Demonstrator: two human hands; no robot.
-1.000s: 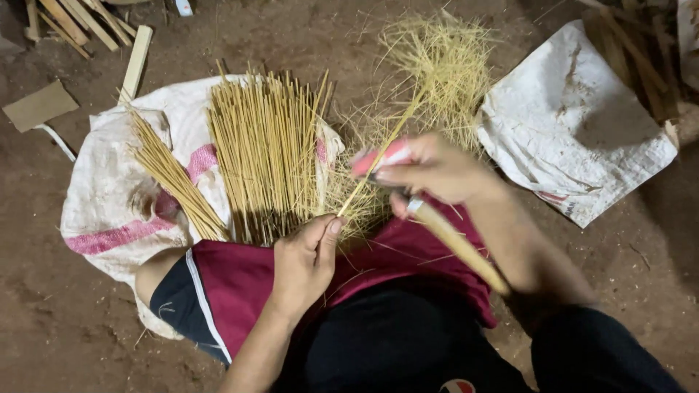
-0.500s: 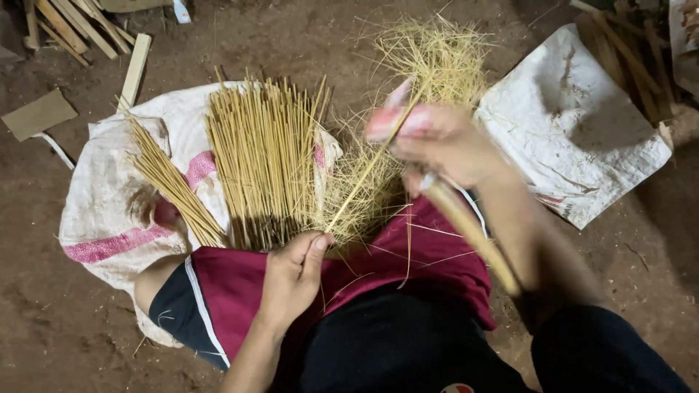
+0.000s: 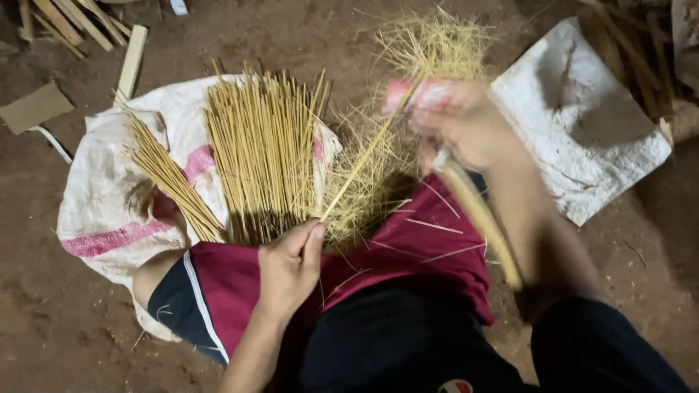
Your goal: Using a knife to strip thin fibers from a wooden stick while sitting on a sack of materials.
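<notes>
Dozens of finished bamboo sticks [image 3: 262, 153] already lie fanned on the white sack [image 3: 102, 211], with a smaller bundle [image 3: 171, 182] beside them. One thin stick [image 3: 364, 164] is in work, its near end pinched in the left hand [image 3: 287, 266] over the maroon cloth [image 3: 408, 240]. Blurred, the right hand [image 3: 466, 131] is clenched around a long-handled blade [image 3: 480, 218] at the stick's far end, shavings [image 3: 429, 51] heaped beyond.

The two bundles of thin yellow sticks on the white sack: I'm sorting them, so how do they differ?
The large bundle of thin yellow sticks stands nearly upright in the picture and spreads wide; the small bundle of thin yellow sticks slants diagonally and is narrower. Both lie on the white woven sack, near the left hand.
</notes>
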